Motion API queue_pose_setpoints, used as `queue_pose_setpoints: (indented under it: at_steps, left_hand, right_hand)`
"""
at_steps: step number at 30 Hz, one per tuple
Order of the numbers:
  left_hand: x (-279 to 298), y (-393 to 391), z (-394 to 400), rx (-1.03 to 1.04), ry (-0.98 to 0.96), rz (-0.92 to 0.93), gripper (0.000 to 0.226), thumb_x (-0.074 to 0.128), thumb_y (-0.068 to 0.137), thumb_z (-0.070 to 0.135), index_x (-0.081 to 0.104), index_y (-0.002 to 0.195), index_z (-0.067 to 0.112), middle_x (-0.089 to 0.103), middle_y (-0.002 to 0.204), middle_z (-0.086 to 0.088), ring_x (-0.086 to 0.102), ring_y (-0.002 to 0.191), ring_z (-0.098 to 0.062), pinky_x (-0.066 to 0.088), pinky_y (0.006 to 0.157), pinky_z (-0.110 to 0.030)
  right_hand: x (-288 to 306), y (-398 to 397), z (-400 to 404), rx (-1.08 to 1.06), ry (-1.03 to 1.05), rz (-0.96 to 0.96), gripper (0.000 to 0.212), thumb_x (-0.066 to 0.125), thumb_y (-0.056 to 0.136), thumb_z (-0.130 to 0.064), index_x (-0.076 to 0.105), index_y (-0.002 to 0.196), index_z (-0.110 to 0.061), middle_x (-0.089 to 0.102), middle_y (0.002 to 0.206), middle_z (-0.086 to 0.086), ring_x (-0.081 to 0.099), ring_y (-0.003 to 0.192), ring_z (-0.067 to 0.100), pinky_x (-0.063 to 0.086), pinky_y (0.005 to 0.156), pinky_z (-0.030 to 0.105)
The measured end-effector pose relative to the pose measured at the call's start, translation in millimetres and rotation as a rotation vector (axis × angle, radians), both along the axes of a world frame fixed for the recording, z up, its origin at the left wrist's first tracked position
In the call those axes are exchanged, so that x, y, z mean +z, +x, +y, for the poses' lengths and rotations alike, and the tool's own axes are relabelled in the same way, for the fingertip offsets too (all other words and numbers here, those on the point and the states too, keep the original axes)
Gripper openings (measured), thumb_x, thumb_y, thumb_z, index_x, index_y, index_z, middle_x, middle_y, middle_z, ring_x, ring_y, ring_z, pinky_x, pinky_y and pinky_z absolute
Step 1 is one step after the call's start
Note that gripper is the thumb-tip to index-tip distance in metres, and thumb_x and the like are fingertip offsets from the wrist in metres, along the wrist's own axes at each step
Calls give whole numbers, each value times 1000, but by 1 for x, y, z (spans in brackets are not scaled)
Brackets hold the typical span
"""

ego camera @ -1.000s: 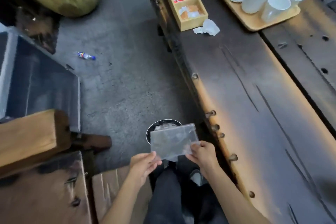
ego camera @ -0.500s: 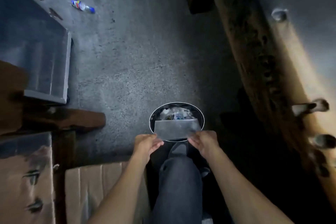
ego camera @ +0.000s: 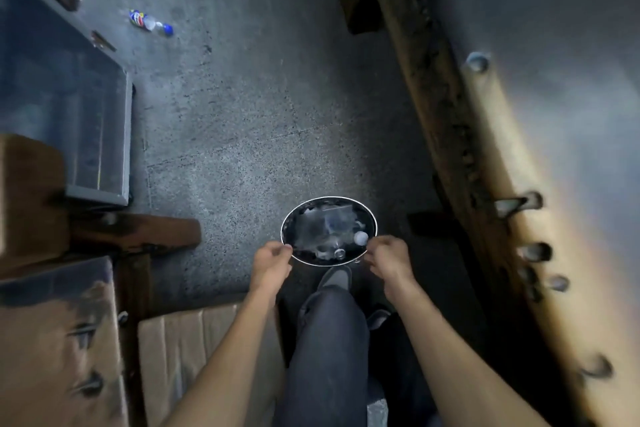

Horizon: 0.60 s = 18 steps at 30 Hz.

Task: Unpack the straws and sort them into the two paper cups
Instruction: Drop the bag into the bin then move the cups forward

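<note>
The empty clear plastic wrapper [ego camera: 323, 223] lies inside a round black waste bin [ego camera: 282, 226] with a white rim, on top of other rubbish. My left hand [ego camera: 272, 263] hovers at the bin's near left rim and my right hand [ego camera: 388, 258] at its near right rim. Both hands have loosely curled fingers and hold nothing. No straws or paper cups are in view.
The thick wooden table edge [ego camera: 502, 184] runs diagonally down the right side. My dark-trousered leg [ego camera: 329, 340] and shoe sit just below the bin. A plastic bottle [ego camera: 150, 22] lies on the concrete floor. Flattened cardboard [ego camera: 194, 357] and a dark cabinet [ego camera: 62, 97] are on the left.
The view tilted down from the table to the floor. Both hands carried the wrapper over the bin and let go; it now lies inside.
</note>
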State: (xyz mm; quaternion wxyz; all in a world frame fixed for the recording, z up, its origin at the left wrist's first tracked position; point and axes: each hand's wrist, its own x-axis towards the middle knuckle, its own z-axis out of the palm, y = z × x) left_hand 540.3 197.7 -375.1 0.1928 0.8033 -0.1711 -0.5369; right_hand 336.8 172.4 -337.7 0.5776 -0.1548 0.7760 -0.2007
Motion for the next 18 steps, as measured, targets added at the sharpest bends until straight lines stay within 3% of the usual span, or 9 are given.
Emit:
queue_pose_setpoints:
  at_steps: [2,6,11,14,18]
  left_hand:
    - [53,-5,-6,-144,-90,-69,25,62,94,16,61,118,9,67,105,-11,67,104,-34,50,91,-37]
    - [194,-34,-35,-446,-391,-218,56,61,95,30,43,146,20,44,151,0,39,141,-17,29,117,-37]
    - [345,-92,-77,-771,-801,-330,69,60,94,39,28,154,33,14,167,7,8,153,-10,7,119,-29]
    - [420,-135,-97,-950,-984,-365,74,58,93,46,21,155,36,4,168,8,-4,154,-10,0,120,-31]
    - [489,-196,-101,-1200,-1163,-406,82,53,90,56,8,157,39,-9,168,3,-16,153,-15,-6,123,-39]
  right_hand:
    - [55,0,2,114,-119,87,13,59,81,-22,69,88,-18,69,85,3,66,87,26,47,75,32]
    - [187,-13,-1,165,-391,187,30,57,92,-16,61,122,-17,66,111,-5,61,104,9,44,94,23]
    - [324,-56,-7,121,-656,391,53,50,91,-32,43,143,-23,52,141,-6,46,133,13,36,112,35]
    - [386,-94,-5,139,-778,656,66,50,92,-38,28,152,-21,30,160,-1,22,149,17,19,122,43]
    - [443,-145,20,109,-775,918,79,49,93,-50,7,157,-28,1,167,-7,-9,153,15,-5,122,41]
